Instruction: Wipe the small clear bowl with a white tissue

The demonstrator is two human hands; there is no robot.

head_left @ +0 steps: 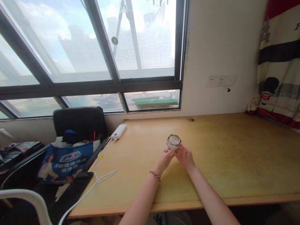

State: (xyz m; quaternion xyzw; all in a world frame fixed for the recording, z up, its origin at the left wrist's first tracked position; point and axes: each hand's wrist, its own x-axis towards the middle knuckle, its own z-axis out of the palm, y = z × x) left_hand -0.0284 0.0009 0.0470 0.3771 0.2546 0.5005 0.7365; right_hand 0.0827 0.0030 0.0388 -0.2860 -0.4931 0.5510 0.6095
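A small round glass bowl (173,141) with a wavy, dark-tinted rim is held between both hands over the middle of the wooden table (225,159). Its inside looks pale; whether that is contents or just the base, I cannot tell. My left hand (166,157), with a beaded bracelet on its wrist, grips the bowl's near left side. On the near right side my right hand (184,156) is closed around it. The fingertips meet close together at the front, and some fingers are hidden beneath or behind the bowl.
A white power bank (119,131) lies at the table's left edge, its white cable (103,178) trailing forward. Left of the table, a black chair (79,122) holds a blue shopping bag (70,162). Behind are a window, wall sockets (220,81) and a patterned curtain (278,65).
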